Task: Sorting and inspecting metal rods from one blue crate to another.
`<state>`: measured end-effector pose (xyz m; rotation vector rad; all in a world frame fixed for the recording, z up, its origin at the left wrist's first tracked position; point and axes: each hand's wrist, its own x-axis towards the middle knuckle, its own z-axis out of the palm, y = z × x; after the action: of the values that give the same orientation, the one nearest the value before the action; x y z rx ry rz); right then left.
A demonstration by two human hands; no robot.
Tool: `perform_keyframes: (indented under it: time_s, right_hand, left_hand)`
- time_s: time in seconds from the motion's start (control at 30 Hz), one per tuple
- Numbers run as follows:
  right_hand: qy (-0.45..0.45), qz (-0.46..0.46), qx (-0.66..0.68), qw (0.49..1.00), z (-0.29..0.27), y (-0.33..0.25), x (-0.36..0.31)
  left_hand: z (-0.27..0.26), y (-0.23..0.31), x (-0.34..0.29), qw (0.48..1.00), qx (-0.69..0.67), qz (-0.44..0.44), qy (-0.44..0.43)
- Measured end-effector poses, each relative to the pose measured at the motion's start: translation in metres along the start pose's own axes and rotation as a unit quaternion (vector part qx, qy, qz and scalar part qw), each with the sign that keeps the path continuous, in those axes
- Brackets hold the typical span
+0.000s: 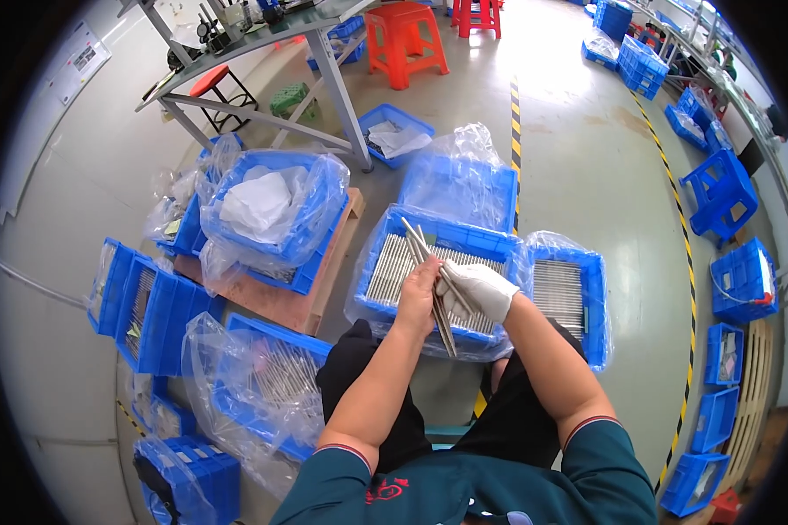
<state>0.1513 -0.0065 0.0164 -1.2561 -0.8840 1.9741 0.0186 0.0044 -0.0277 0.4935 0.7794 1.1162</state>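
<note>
My left hand (418,296), bare, and my right hand (480,289), in a white glove, both grip a bundle of thin metal rods (432,273) that fans upward and downward between them. The hands hover over a blue plastic crate (464,236) lined with clear plastic and filled with rows of the same rods. I am seated, knees under the hands.
Blue crate with rods (578,293) to the right, another bagged crate (267,376) by my left knee, stacked bagged crates on a wooden pallet (284,302). Empty crate (460,188) behind. Metal table (263,39), orange stools (403,39), blue bins (740,280) along the right, striped floor tape (674,201).
</note>
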Motion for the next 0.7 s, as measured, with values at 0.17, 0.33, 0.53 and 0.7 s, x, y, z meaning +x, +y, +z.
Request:
perform_keyframes:
  time_s: [0.17, 0.33, 0.53, 0.7]
  right_hand:
    - [0.091, -0.083, -0.102, 0.987, -0.030, -0.017, 0.014]
    - [0.193, -0.175, -0.179, 0.949, -0.024, -0.010, 0.036]
    - [0.358, -0.230, 0.052, 0.903, -0.120, -0.019, 0.049]
    - [0.177, -0.105, -0.071, 0.976, -0.044, -0.026, -0.002]
  left_hand:
    - [0.005, 0.013, -0.009, 0.987, 0.143, -0.058, -0.044]
    - [0.003, -0.004, -0.015, 0.970, 0.172, -0.133, -0.110]
    - [0.008, -0.009, -0.021, 0.952, 0.108, -0.223, -0.180]
    - [0.005, 0.000, -0.010, 0.966, 0.027, -0.173, -0.192]
